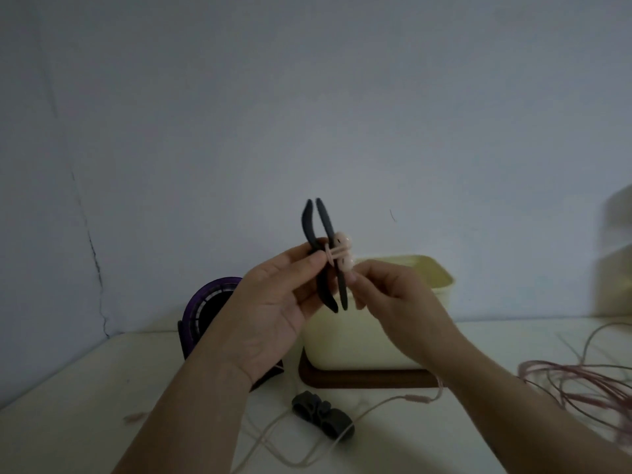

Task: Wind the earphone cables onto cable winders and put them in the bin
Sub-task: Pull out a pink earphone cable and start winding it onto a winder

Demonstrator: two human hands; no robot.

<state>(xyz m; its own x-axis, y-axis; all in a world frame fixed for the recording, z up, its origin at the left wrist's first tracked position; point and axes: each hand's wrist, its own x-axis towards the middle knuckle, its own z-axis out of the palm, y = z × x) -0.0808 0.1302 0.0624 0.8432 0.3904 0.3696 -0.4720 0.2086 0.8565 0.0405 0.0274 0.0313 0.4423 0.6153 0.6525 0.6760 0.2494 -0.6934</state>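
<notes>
Two glossy earbuds point(344, 239), curved matte winder point(310, 223)

two bare hands are seen: left hand point(273, 302) centre-left of frame, right hand point(400, 302) centre-right. left forearm point(191, 415) and right forearm point(513, 415) are shown uncovered down to the lower edge. a short nail is made out on the right fingertips point(354, 278).
</notes>
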